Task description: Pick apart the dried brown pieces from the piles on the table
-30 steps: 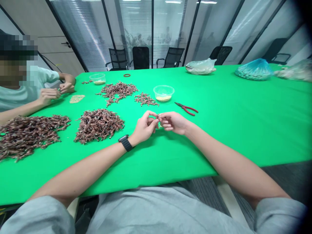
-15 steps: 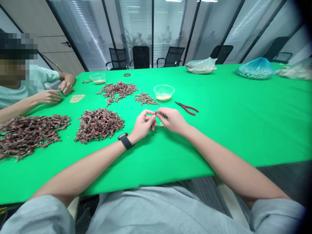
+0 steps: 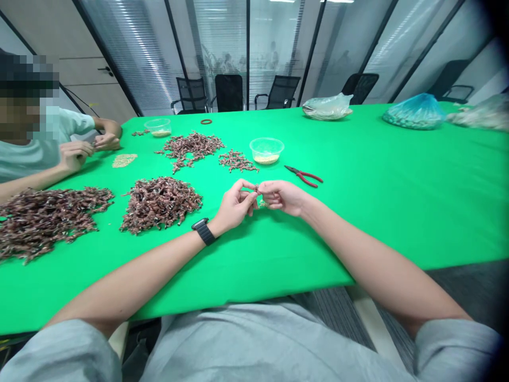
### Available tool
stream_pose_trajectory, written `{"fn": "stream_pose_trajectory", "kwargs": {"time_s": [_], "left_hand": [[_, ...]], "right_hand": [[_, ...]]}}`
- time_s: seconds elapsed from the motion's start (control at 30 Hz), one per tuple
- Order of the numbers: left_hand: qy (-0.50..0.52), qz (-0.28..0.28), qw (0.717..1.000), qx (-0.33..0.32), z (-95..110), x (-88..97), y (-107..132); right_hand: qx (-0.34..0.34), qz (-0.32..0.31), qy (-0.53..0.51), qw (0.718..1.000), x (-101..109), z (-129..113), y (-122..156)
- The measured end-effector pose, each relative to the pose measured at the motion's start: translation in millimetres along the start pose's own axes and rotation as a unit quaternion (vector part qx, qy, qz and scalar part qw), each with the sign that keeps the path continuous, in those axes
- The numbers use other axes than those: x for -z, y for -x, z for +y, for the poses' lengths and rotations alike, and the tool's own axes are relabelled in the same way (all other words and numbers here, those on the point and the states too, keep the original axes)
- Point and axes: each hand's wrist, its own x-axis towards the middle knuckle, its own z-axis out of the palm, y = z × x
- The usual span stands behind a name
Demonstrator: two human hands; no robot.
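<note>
Small brown piece (image 3: pixel 256 188), pinched in the fingertips of left hand (image 3: pixel 236 207) and right hand (image 3: pixel 287 198), might slip if either grip loosens, falling among pale bits (image 3: pixel 262 203) below the hands.

On the far right of the green worktop (image 3: pixel 389 175) lie a pale bag (image 3: pixel 326 108), a blue bag (image 3: pixel 415 113) and a whitish bag (image 3: pixel 481 114). A reddish ring (image 3: pixel 205 120) lies farther left. Beyond, black chairs (image 3: pixel 228 91) stand before a glass partition (image 3: pixel 222 26).
</note>
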Motion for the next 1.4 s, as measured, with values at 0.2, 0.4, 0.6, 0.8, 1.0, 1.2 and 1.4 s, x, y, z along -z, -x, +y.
{"fn": "stream_pose_trajectory", "kwargs": {"time_s": [0.2, 0.4, 0.6, 0.8, 1.0, 1.2, 1.4], "left_hand": [[0.06, -0.004, 0.998, 0.021, -1.8, 4.0, -3.8], [0.097, -0.008, 0.994, 0.058, -3.4, 6.6, -6.5], [0.113, -0.019, 0.99, 0.078, -5.6, 8.6, -6.6], [0.083, -0.033, 0.994, 0.061, -4.8, 8.6, -4.8], [0.058, -0.019, 0.997, 0.049, -2.3, 5.9, -3.0], [0.046, 0.013, 0.998, 0.041, -3.8, 3.9, -4.5], [0.052, 0.023, 0.998, 0.034, -4.7, 3.1, -5.0]], "right_hand": [[0.144, 0.114, 0.21, 0.96, 1.1, 4.9, -4.9], [0.332, 0.157, 0.43, 0.825, 5.4, 7.2, -5.4], [0.343, 0.136, 0.478, 0.797, 5.9, 9.7, -2.7], [0.241, 0.153, 0.322, 0.902, -4.8, 10.2, -4.5], [0.144, 0.152, 0.217, 0.954, -7.4, 10.8, -6.4], [0.269, 0.18, 0.407, 0.854, -8.7, 16.2, -4.8], [0.329, 0.144, 0.548, 0.756, -5.0, 15.0, -0.4]]}}
